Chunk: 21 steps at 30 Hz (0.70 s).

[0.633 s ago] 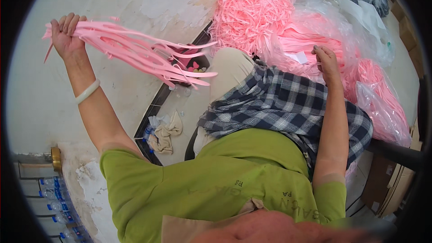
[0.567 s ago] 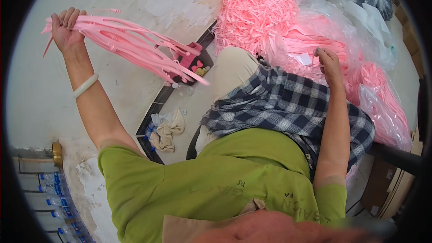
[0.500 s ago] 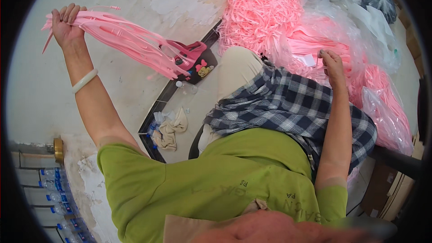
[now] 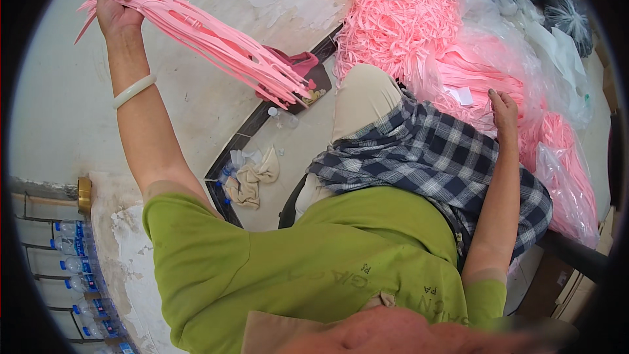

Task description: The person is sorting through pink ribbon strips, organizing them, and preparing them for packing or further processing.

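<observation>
My left hand (image 4: 122, 10) is raised at the far left with its fingers wrapped round one end of a bundle of long, thin pink strips (image 4: 216, 38). The bundle stretches out to the right, its loose ends in front of a dark bag (image 4: 314, 90) with magenta handles. My right hand (image 4: 504, 111) is over my checked cloth lap, beside the heap of pink strips (image 4: 481, 69) in clear plastic. Its thumb and fingers are curled together in a pinch; whatever they hold, if anything, is too small to make out.
A tangled pink pile (image 4: 396, 26) lies at the far right-centre, with clear plastic bags (image 4: 553, 52) behind it. A small clear bottle (image 4: 283, 117) and crumpled beige cloth (image 4: 252, 180) rest on the floor. Bottles (image 4: 78, 265) line a rack at lower left.
The strip bundle has swung to a straighter, tighter line, its loose ends now over the bag. My left hand still grips it. My right hand has moved slightly down, and the whole view has shifted.
</observation>
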Tool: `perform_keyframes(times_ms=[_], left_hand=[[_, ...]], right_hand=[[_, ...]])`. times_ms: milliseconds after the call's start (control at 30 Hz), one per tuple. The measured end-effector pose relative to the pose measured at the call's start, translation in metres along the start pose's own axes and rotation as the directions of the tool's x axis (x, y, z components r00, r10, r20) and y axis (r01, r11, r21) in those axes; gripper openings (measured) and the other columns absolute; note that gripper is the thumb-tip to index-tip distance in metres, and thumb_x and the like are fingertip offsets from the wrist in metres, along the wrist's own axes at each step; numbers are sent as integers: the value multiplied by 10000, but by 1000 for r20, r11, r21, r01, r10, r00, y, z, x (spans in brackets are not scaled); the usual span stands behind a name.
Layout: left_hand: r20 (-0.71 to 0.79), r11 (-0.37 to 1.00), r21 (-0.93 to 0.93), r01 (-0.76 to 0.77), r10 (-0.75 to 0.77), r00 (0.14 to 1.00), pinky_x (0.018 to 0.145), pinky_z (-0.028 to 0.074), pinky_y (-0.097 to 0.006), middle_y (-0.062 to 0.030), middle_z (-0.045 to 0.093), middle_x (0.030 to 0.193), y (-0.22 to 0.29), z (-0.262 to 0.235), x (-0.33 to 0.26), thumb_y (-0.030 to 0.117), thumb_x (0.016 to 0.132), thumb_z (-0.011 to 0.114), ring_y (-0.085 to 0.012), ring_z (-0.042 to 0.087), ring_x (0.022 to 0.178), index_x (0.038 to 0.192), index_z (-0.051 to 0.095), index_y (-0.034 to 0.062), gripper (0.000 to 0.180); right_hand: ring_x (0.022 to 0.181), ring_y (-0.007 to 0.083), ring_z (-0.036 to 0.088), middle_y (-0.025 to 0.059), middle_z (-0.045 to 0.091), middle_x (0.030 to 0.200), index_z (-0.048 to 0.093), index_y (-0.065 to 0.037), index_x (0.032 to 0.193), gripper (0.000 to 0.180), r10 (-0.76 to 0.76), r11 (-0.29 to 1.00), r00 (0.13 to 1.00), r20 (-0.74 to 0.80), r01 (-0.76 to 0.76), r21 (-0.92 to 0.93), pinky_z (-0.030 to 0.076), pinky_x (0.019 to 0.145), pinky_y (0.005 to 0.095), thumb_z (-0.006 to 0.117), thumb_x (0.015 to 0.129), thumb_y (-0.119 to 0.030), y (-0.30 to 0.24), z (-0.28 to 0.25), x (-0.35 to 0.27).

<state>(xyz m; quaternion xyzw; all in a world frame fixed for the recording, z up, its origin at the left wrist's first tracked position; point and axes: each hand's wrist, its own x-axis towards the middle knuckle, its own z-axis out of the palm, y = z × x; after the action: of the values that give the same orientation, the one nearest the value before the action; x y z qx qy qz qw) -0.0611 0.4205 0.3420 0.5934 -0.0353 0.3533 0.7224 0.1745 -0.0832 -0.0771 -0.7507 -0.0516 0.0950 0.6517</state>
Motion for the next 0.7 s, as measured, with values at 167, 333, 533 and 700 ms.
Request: perform_keyframes(times_ms=[167,333,533,700], left_hand=[[1,996,51,70,-70,998,606,352,-272,21,301,549,-28,-18,20,262,913,457,-103,297,494,605,323,124,363],[-166,981,181,67,-36,985,659,386,-263,32,290,555,-106,32,9,281,906,486,-83,296,482,614,325,131,366],[151,981,83,176,-187,971,590,349,-227,50,260,532,-212,77,0,313,901,488,-65,246,434,628,343,140,354],[64,974,40,224,-226,972,517,289,-211,53,265,537,-299,124,-24,308,917,451,-59,216,439,636,362,140,339]], right_hand=[[568,76,386,-35,447,592,568,-13,674,296,-100,984,986,-134,77,-162,318,512,249,627,778,-284,16,-15,20],[559,67,391,-35,457,591,563,-7,665,273,-23,979,946,-324,87,185,320,506,242,630,777,-248,-18,-27,13],[565,74,416,-19,472,585,571,7,689,285,-146,988,896,-420,156,-9,348,512,248,634,766,-260,-1,-45,38],[862,249,573,164,598,906,543,20,1054,606,26,757,996,-85,-75,-649,440,777,335,702,653,-406,41,-7,46]])
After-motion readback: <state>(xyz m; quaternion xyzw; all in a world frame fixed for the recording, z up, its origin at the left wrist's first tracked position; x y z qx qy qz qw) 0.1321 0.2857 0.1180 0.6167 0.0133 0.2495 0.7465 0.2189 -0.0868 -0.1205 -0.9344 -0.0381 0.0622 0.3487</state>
